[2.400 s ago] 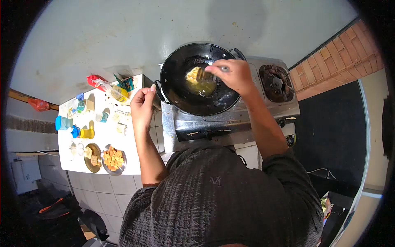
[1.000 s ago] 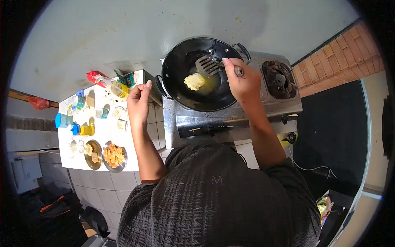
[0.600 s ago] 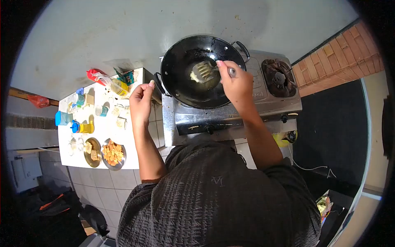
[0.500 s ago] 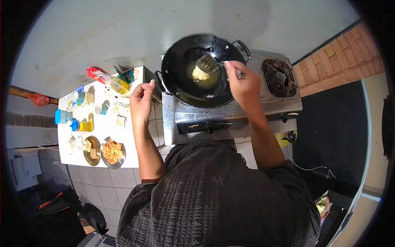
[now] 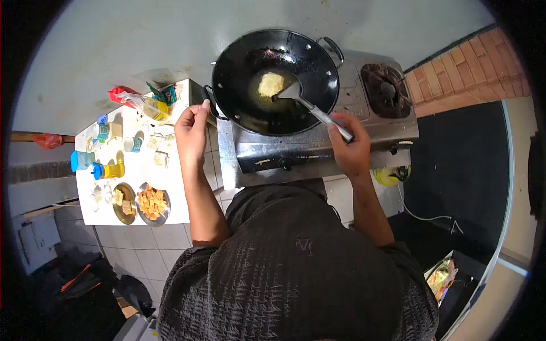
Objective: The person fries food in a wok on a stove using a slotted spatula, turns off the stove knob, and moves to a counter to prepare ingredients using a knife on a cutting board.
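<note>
A pale, roughly square piece of battered food (image 5: 271, 84) lies in shallow oil near the middle of a black wok (image 5: 244, 116). My right hand (image 5: 351, 145) is wrapped round the handle of a metal spatula (image 5: 310, 106). The spatula's blade rests in the wok just right of the food, close against its edge. At the wok's left side, my left hand (image 5: 192, 128) is closed, thumb against fingers, at the black loop handle (image 5: 216, 108). Its thumb tip overlaps that handle, and the other fingertips are partly hidden.
The wok sits on a steel gas stove (image 5: 307, 149); a bare burner (image 5: 387, 92) is on its right. A white table (image 5: 170, 196) at left bears a plate of orange-brown pieces (image 5: 152, 203), a plate with paler blocks (image 5: 125, 203), a blue-capped yellow bottle (image 5: 109, 170) and packets.
My right hand has drawn back and down, taking the spatula from above the food to its right side. The food shows more fully now. The camera view has shifted slightly.
</note>
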`<state>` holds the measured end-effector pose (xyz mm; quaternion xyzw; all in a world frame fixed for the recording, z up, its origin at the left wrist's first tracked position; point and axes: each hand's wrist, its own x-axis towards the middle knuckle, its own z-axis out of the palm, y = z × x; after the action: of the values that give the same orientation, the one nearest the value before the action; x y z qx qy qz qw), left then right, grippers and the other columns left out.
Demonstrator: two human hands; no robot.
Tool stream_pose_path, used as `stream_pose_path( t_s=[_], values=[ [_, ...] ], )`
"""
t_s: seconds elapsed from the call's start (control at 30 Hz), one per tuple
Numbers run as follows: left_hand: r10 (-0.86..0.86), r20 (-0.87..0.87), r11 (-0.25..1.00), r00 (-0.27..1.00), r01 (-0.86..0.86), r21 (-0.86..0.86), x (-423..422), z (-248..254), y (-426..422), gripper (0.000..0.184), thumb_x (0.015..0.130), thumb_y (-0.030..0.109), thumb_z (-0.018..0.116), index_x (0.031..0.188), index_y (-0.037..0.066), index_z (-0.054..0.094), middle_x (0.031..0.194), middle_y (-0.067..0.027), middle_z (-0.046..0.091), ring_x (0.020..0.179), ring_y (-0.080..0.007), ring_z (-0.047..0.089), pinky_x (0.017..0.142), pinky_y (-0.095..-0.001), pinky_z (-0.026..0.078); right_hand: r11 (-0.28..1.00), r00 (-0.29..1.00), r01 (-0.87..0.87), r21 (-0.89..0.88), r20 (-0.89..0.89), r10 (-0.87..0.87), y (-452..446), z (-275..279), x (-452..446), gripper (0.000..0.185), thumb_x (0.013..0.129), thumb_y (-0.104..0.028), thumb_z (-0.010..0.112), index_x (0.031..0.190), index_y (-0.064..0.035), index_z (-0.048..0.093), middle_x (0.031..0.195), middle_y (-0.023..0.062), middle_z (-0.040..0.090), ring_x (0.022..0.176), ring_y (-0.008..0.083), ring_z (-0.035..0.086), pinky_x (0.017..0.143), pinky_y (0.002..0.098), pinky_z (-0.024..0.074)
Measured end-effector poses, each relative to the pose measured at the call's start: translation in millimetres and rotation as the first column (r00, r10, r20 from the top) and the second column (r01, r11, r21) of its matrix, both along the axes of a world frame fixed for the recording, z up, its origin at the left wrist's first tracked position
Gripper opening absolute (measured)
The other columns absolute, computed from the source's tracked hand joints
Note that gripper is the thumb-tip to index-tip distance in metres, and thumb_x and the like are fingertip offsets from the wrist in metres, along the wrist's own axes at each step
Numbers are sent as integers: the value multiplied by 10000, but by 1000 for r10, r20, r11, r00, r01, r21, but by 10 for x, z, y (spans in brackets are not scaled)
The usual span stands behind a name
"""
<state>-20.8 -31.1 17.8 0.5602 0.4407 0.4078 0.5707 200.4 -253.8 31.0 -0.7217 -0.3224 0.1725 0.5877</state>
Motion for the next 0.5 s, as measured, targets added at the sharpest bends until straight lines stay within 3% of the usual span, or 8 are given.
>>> stream_pose_path(
  t_s=[0.03,0.1,0.2,0.33,0.5],
  values=[
    [-8,-9,1000,1000,8,-10,8,24,-9,190,911,191,670,826,24,637,719,75,544,657,-18,425,599,-182,328,1000,1000,8,-10,-9,-8,-44,-33,-2,211,879,-103,660,1060,-9,607,766,52,638,667,51,551,568,213,436],
    [-20,-8,999,1000,20,-25,2,32,-25,194,911,192,671,829,20,640,721,70,548,662,-18,429,602,-184,329,996,988,0,-94,-152,-14,-123,-110,18,300,884,-118,662,1095,-47,461,721,32,591,617,43,507,527,222,405],
    [-9,12,999,1000,9,-37,-31,36,-74,193,909,195,673,836,19,647,720,67,551,666,-18,432,600,-187,330,989,990,-50,-139,-136,31,-203,-196,46,350,884,-136,671,1077,-69,387,700,27,576,599,49,496,511,228,389],
    [38,-38,999,999,-40,-29,-98,110,-269,206,907,224,679,846,28,657,705,73,536,643,-24,401,584,-194,313,989,990,-97,-113,-114,84,-274,-346,82,342,885,-136,672,1073,-54,398,718,50,604,614,68,538,527,233,407],
    [80,-74,995,994,-85,-58,-226,145,-695,226,907,248,678,845,31,658,700,72,526,634,-34,382,583,-197,308,972,944,-226,-71,-262,200,-404,-339,96,337,900,-112,654,1112,-29,405,751,112,647,661,97,603,563,253,448]
  ],
)
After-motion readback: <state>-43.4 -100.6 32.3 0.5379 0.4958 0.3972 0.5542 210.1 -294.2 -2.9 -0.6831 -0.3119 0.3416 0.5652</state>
